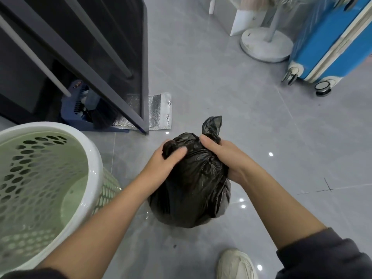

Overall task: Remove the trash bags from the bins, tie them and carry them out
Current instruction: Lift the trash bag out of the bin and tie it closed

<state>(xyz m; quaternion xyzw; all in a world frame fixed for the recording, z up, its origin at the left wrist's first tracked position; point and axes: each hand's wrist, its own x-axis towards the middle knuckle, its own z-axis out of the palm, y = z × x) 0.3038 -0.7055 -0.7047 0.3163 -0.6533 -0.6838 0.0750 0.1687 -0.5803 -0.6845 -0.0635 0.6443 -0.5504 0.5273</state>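
Observation:
A full black trash bag [191, 190] rests on the grey tiled floor in the middle of the head view. My left hand [165, 160] grips a bunched end of the bag's top on the left side. On the right, my right hand [223, 156] clamps the other end, and a twisted ear of black plastic [212, 125] sticks up past its fingers. The two ends cross between my hands. To the left stands a pale green perforated bin [40, 178] with a white rim, no bag inside it.
A dark glass door with a metal frame [112, 63] stands open at the left rear, a blue dustpan and brush [84, 109] and a silver foil pouch [159, 111] at its foot. A white fan base [265, 45] and blue suitcase [326, 43] stand back right. My shoe [235, 264] is below.

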